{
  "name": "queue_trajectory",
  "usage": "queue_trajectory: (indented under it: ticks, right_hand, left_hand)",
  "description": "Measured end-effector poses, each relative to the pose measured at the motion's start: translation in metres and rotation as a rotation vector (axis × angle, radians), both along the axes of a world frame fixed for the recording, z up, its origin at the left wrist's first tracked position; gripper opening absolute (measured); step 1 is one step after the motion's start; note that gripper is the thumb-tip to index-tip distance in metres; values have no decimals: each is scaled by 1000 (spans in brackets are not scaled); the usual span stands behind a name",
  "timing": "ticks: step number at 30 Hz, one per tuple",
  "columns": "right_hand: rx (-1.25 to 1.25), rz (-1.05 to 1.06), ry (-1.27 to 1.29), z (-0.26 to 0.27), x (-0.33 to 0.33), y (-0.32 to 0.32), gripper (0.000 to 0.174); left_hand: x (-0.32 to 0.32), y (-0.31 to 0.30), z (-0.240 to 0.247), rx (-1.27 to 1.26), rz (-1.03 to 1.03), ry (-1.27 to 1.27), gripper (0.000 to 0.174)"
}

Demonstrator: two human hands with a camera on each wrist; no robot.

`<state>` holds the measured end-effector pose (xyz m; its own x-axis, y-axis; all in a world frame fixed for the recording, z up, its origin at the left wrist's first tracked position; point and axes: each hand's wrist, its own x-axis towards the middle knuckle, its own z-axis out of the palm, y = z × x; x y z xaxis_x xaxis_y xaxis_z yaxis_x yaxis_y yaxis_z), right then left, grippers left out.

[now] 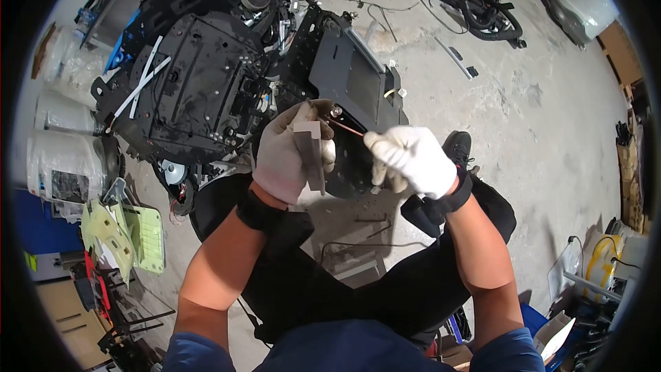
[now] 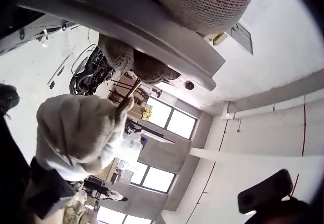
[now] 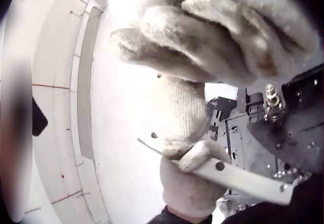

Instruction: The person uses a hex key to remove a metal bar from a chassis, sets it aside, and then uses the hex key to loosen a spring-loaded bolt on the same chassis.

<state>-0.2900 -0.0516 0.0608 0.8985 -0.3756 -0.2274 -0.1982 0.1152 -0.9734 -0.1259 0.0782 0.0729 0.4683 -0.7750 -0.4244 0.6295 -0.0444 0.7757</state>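
Observation:
White work gloves with dirty fingers cover both hands. My left hand (image 1: 279, 158) grips a grey metal strip (image 1: 311, 158) with an angled profile, held upright in front of the body. In the right wrist view, that strip (image 3: 243, 181) shows round holes along it, and the left fingers wrap over its middle. My right hand (image 1: 416, 158) pinches a thin reddish rod (image 1: 348, 127) whose far end reaches toward the left fingers. The left wrist view shows the right fingers curled with the rod (image 2: 129, 93) sticking out; its exact kind I cannot tell.
A large black machine base (image 1: 200, 89) lies at the left, with two white strips (image 1: 141, 86) crossed on it. A dark grey panel housing (image 1: 348, 76) stands just ahead of the hands. Black cable bundles (image 1: 475, 0) lie farther off. Pale green plates (image 1: 127, 234) stand at lower left.

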Motion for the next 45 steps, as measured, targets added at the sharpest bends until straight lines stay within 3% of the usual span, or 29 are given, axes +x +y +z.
queue_trajectory:
  ticks: [1,2,3,5,9,11,13,14,15,17,19,22,23,25,26,27,29,30,31,33,34,35,37,39,40,41,43,45]
  right_hand:
    - [-295,-1,15,1,2,4,39]
    - [-832,18,-172,-17,6,1,22]
    - [-830,20,-175,-21,6,3,22]
    - [-1599,-115,-177,-25,2,7,9]
    - [-1834,-195,-176,-36,0,8,28]
    - [-1773,-171,-150,-27,1,9,19]
    - [-1369,-144,-188,-28,5,6,11]
    - [-1096,-178,-125,-24,3,8,23]
    - [-1097,-179,-126,-16,2,10,23]
    - [-652,-89,-29,-4,2,14,25]
    - [-671,-93,-85,-13,0,15,30]
    - [-254,-72,89,2,0,18,43]
    - [-253,-70,84,2,0,17,43]
    - [-257,-54,58,-3,-4,14,42]
    - [27,-111,-4,-16,-6,16,36]
    - [26,-110,-2,-27,-2,18,36]
    - [342,-329,-381,-38,7,24,31]
    - [311,-296,-348,-37,7,25,33]
    - [108,-320,-248,-66,10,24,34]
    - [250,-351,-233,-58,19,44,34]
    - [-43,-359,13,-49,19,50,35]
    - [-36,-465,-87,-42,26,60,42]
    - [-38,-520,19,-41,32,68,46]
    - [4,-486,-42,-44,33,68,45]
    - [43,-465,-98,-46,34,67,46]
    - [308,-453,-43,-42,33,67,48]
    - [250,-466,-42,-56,25,58,53]
    - [207,-467,-12,-65,14,42,43]
  left_hand:
    - [-2,-1,-4,-42,46,-37,28]
    - [-3,-1,-6,-81,91,-72,28]
    - [-4,-1,-6,-79,94,-74,28]
    - [-5,-2,-5,-27,168,-78,28]
    - [-4,-3,-5,-17,208,-46,31]
    - [-6,-5,1,-9,192,40,36]
    - [-3,0,-2,-45,113,17,38]
    - [-3,3,-5,-76,27,-2,40]
    - [-4,4,-6,-77,26,-4,40]
    - [-5,6,-9,-144,2,55,41]
    - [-4,9,-11,-131,-47,21,41]
    - [-2,11,-13,-150,-94,15,41]
    - [-1,12,-14,-179,-93,46,40]
    - [6,14,-20,-299,-92,172,40]
    - [6,14,-20,-316,-54,188,39]
    - [6,14,-22,-334,-14,206,37]
    - [7,15,-29,-397,32,300,35]
    - [7,15,-34,-457,75,389,32]
    - [6,15,-42,-458,77,388,32]
    - [-4,11,-58,102,219,-1172,31]
    - [-9,4,-47,-74,332,-498,29]
    - [-15,-2,-33,-242,416,181,27]
    - [-30,3,-22,151,93,-901,30]
    - [-24,-3,-37,-411,229,274,33]
    - [-32,-10,-11,-112,362,-80,35]
    - [-20,-6,-6,-131,378,-161,36]
    - [20,24,18,-165,315,-357,36]
    - [74,73,21,-131,388,-555,35]
